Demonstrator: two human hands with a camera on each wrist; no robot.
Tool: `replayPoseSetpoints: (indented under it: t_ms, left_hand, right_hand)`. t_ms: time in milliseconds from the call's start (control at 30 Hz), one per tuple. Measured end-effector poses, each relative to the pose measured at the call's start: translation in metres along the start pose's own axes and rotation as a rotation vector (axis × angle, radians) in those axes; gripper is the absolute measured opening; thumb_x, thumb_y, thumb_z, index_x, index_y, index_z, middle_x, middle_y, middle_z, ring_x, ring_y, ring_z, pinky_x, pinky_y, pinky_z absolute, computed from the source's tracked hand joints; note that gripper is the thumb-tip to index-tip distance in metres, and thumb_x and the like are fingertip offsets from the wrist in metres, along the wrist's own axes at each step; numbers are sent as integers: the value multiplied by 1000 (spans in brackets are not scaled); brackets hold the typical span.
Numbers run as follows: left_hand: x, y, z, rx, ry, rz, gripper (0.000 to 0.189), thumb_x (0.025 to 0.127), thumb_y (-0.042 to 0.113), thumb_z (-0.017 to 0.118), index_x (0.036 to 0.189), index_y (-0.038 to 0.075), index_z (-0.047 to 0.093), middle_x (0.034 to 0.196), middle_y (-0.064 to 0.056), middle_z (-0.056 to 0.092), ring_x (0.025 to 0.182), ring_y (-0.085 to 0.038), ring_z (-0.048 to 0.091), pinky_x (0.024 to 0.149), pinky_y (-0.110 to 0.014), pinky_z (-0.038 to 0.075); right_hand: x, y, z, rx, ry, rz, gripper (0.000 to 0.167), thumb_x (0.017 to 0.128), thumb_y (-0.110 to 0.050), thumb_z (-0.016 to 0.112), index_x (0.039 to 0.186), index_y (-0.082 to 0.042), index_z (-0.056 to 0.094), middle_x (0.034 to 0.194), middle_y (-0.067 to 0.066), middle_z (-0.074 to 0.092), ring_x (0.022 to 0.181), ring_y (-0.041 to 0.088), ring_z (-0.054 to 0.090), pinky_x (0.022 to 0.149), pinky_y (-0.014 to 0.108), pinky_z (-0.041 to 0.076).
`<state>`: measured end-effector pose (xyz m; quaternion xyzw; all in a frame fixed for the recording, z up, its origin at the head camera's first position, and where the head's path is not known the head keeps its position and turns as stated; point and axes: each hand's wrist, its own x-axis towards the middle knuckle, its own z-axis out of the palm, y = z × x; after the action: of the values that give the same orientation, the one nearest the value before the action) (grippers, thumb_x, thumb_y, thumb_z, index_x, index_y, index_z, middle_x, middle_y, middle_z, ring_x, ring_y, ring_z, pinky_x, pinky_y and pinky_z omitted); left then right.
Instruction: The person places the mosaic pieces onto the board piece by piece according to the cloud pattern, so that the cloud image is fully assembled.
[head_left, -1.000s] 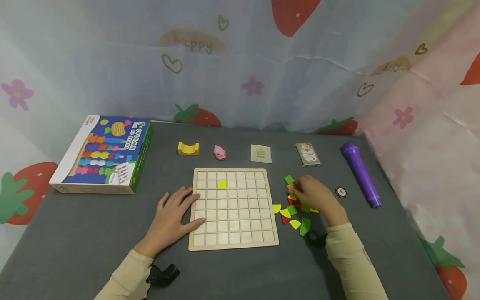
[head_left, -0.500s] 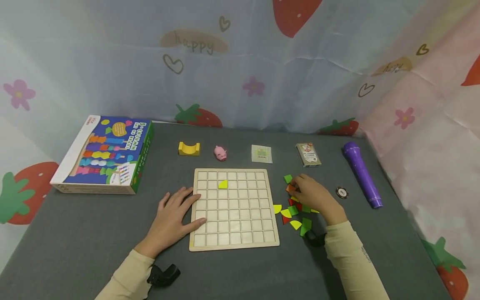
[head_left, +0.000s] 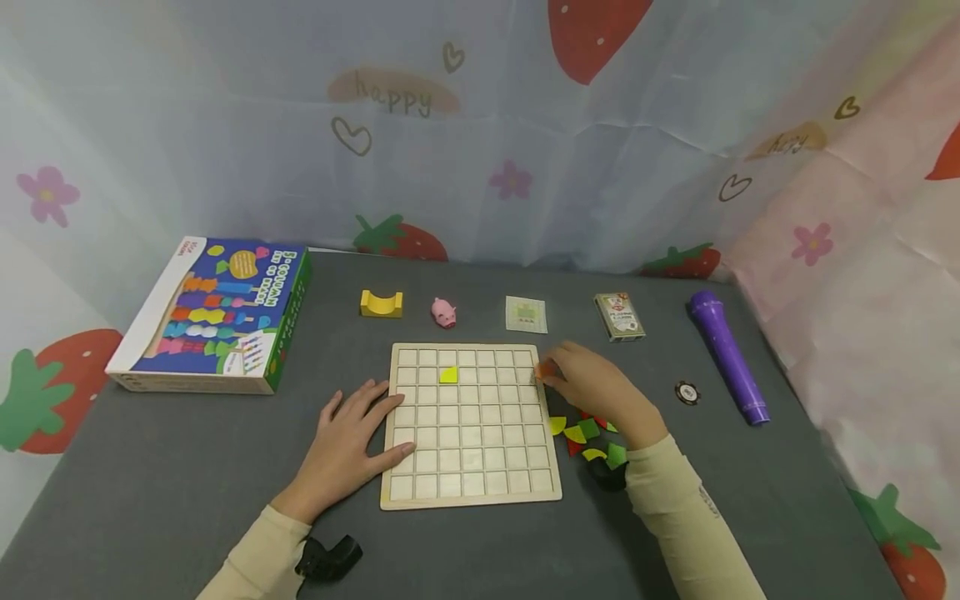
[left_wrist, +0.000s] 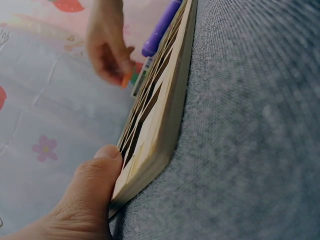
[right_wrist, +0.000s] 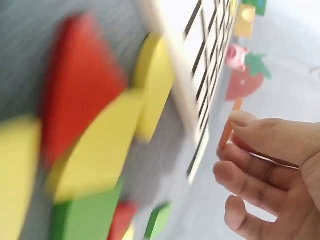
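Observation:
A pale wooden grid board (head_left: 472, 503) lies in the middle of the table, with one yellow quarter-round tile (head_left: 448, 376) in an upper cell. On the board's left edge rests my left hand (head_left: 341, 450), fingers spread; its thumb (left_wrist: 97, 170) touches the rim in the left wrist view. My right hand (head_left: 603, 387) pinches a thin orange tile (right_wrist: 228, 127) between thumb and fingertips, over the board's upper right edge. Below that hand is a loose group of red (right_wrist: 82, 85), yellow (head_left: 574, 434) and green (head_left: 588, 427) tiles, partly hidden by the arm.
Behind the board stand a yellow curved block (head_left: 381, 305), a pink pig figure (head_left: 443, 312), a small printed card (head_left: 526, 315) and a playing-card box (head_left: 620, 317). A blue game box (head_left: 217, 317) lies far left. To the right are a poker chip (head_left: 687, 392) and purple microphone (head_left: 727, 357).
My right hand has left the tile group and moved left to the board's right edge, carrying the orange tile. The left hand stays on the board, which has not moved.

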<state>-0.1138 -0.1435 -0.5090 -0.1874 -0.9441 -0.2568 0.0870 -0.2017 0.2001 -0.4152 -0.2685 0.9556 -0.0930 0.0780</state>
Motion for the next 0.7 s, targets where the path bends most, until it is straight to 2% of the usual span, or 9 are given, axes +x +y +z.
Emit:
replayPoseSetpoints:
  t_ms: [333, 700]
  left_hand:
    - [-1, 0, 0, 17, 8, -8, 73, 83, 58, 64, 141, 18, 49, 150, -10, 40, 140, -31, 32, 110, -62, 15]
    - [-1, 0, -2, 19, -22, -19, 74, 84, 59, 63, 144, 19, 45, 152, -9, 37, 142, -30, 29, 111, -62, 13]
  right_hand:
    - [41, -38, 9, -13, -15, -126, 25, 90, -21, 68, 111, -8, 65, 103, 4, 62, 91, 16, 61, 79, 32, 53]
    - [62, -58, 20, -15, -69, -154, 24, 93, -21, 65, 114, -11, 65, 105, 2, 60, 93, 14, 60, 81, 30, 52]
